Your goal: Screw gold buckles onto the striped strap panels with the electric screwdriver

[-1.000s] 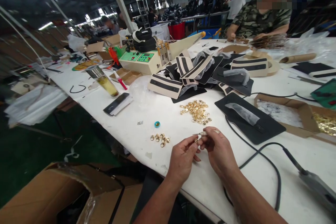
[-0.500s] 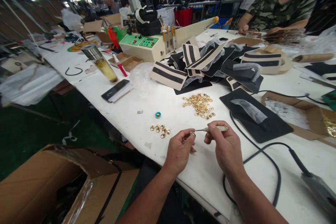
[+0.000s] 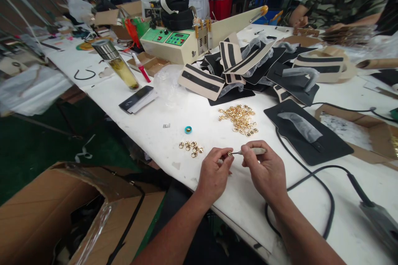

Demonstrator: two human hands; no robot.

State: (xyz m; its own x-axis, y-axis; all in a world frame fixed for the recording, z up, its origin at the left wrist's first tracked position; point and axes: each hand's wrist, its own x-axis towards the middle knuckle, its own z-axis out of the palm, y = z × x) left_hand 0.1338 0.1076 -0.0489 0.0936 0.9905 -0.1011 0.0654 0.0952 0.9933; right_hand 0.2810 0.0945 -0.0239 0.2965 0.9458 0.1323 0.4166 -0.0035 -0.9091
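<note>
Between the thumb and fingertips of my left hand [image 3: 214, 174] is a small gold metal fitting [image 3: 229, 154]. My right hand [image 3: 265, 169] grips the pale handle of a small screwdriver [image 3: 257, 151], whose thin shaft points left and meets the fitting. Left of my hands lies a small group of gold fittings [image 3: 193, 148], with a blue ring-shaped piece [image 3: 188, 130] just above it. A larger pile of gold fittings [image 3: 239, 118] sits beyond my hands. The exact contact of tip and fitting is too small to make out.
Black panels with wrapped handles [image 3: 307, 132] lie right and behind. A black cable [image 3: 331, 198] loops at the right. A glass bottle [image 3: 120, 68], a phone [image 3: 137, 98] and a green-panelled machine [image 3: 174, 45] stand further back. An open carton [image 3: 137, 223] is below left. A person in camouflage sits opposite.
The screwdriver has come closer to the left hand, and its tip now meets the gold fitting. The camera view has shifted slightly.
</note>
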